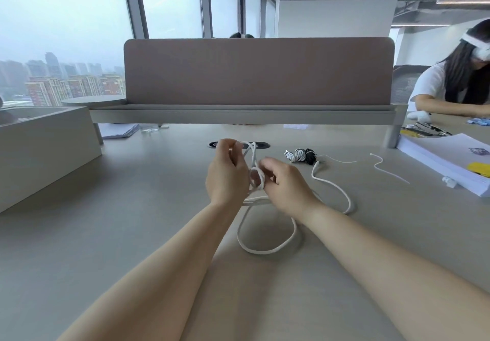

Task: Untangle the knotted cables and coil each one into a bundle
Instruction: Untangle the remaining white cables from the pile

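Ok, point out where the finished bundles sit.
Head view, right of centre on the table: the bundles lie just beyond the right hand holding the cable, right of the grommet.

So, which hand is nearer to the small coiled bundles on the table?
Right. The right hand pinches the white cable just left of the coiled bundles; the left hand holds the same cable farther left, beyond the right hand.

— What did the arms look like?
— The left forearm point(164, 261) and the right forearm point(384, 258) were bare, uncovered all the way to the wrists.
— And the hands?
— The left hand point(228, 173) and the right hand point(286, 184) were bare as well, with slim fingers; the nails were too blurred to make out.
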### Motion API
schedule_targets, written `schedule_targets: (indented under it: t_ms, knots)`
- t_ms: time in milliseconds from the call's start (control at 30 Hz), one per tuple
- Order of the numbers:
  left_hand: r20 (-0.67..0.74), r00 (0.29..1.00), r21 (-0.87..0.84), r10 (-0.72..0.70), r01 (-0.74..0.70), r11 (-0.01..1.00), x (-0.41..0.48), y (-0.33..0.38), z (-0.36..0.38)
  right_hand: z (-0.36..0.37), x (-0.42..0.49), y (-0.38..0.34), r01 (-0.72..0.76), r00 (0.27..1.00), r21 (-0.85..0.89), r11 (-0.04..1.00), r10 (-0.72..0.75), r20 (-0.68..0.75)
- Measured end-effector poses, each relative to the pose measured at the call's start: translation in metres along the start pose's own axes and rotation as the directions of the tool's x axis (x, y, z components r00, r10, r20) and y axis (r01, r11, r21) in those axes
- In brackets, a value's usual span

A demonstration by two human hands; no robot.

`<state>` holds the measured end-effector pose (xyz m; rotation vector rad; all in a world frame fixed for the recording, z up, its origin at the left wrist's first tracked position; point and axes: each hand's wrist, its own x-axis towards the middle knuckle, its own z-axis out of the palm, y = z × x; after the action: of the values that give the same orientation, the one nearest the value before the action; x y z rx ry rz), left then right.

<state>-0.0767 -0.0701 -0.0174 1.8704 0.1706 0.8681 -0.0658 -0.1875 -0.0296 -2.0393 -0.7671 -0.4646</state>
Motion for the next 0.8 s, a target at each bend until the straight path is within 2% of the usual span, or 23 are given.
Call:
schedule_targets:
  t_ms: [67,167,300,367,433,533,600,700,733,800]
  knots:
    - [0.013,0.999,0.136,0.035,-0.036,0.990,-0.002,0.001,-0.001,-0.003,0.002,-0.001,-0.084,0.996,0.146,0.986,0.088,-0.018]
    - [0.035,0.996,0.226,0.080,-0.085,0.970,-0.001,-0.003,-0.004,-0.007,0.003,-0.005,-0.174,0.985,0.285,0.943,0.172,0.031]
    - [0.079,0.981,0.327,0.178,-0.194,0.925,0.002,-0.006,-0.008,-0.014,0.003,-0.012,-0.299,0.954,0.566,0.769,0.225,0.198]
    - [0.100,0.970,0.386,0.223,-0.244,0.890,0.003,-0.006,-0.010,-0.019,0.003,-0.012,-0.350,0.936,0.639,0.685,0.235,0.261]
    - [0.116,0.954,0.416,0.277,-0.300,0.859,0.001,-0.006,-0.011,-0.020,0.004,-0.013,-0.378,0.926,0.640,0.669,0.279,0.256]
    - [0.148,0.932,0.429,0.332,-0.363,0.827,-0.001,-0.005,-0.012,-0.015,0.007,-0.014,-0.352,0.932,0.478,0.805,0.351,0.095]
    - [0.176,0.918,0.439,0.357,-0.397,0.806,0.000,-0.006,-0.013,-0.016,0.009,-0.010,-0.318,0.941,0.331,0.889,0.339,-0.006]
    - [0.226,0.896,0.450,0.382,-0.444,0.775,0.002,-0.009,-0.015,-0.026,0.014,-0.006,-0.303,0.943,0.147,0.942,0.318,-0.100]
    - [0.246,0.889,0.457,0.386,-0.458,0.763,0.002,-0.009,-0.014,-0.028,0.015,-0.006,-0.340,0.928,0.165,0.926,0.358,-0.098]
    - [0.287,0.870,0.472,0.401,-0.493,0.731,0.002,-0.010,-0.012,-0.030,0.017,-0.009,-0.446,0.864,0.388,0.807,0.501,-0.050]
